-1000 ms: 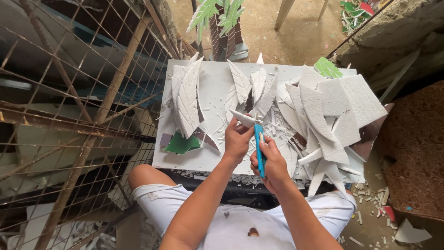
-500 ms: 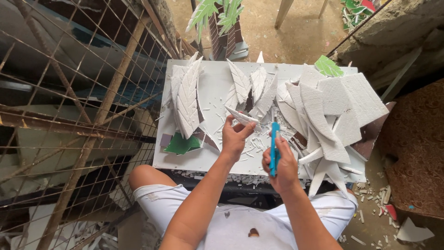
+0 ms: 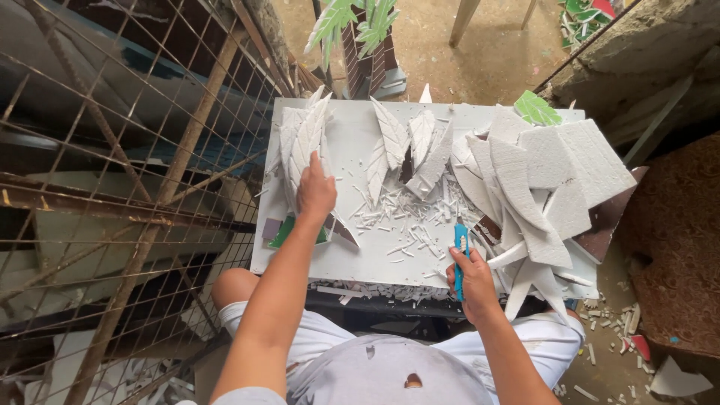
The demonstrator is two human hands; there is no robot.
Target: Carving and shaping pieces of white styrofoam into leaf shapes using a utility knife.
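My right hand is squeezing a blue knife, blade pointing away from me. My left hand is lying flat, fingers together, on a white foam leaf. Little white scraps are lying between my hands on the white board.

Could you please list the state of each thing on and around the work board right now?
Left hand: laid flat on the stack of white foam leaves.
Right hand: closed around the blue cutter, blade pointing away.
White board: littered with foam trimmings.
Uncut foam pieces: piled at the right.
Green leaf: lying at the far corner.
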